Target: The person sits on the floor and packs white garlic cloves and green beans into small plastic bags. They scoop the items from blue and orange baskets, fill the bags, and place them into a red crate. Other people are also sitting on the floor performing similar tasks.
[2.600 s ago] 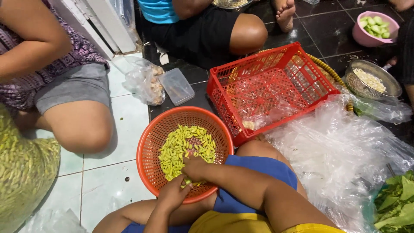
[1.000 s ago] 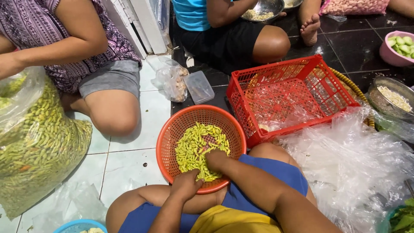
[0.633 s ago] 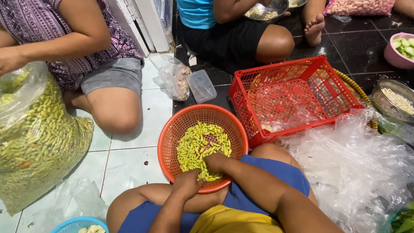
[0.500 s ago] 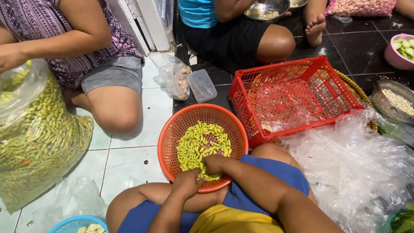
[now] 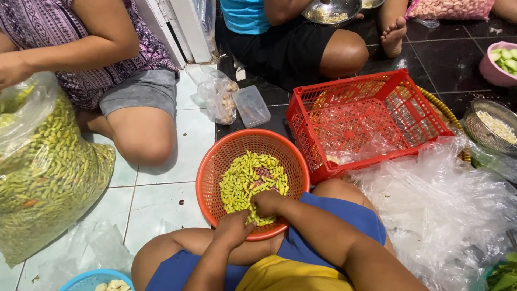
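Observation:
A round orange plastic basket (image 5: 215, 167) sits on the floor between my knees, half full of small green-yellow pods (image 5: 249, 178). My left hand (image 5: 232, 228) rests on the basket's near rim with its fingers curled over pods. My right hand (image 5: 267, 202) lies just beside it, inside the basket, fingers closed on the pods at the near edge. The two hands touch each other. What exactly each one pinches is hidden by the fingers.
A red plastic crate (image 5: 362, 121) stands right of the basket, above crumpled clear plastic (image 5: 447, 205). A big clear bag of pods (image 5: 46, 172) is at left, beside a seated person (image 5: 107, 81). Another person (image 5: 291, 37) sits at the back. A blue bowl (image 5: 99, 279) is at the bottom left.
The view has shifted so the basket and crate sit further right and the big bag has come into view at left. My hands stay at the basket's near rim.

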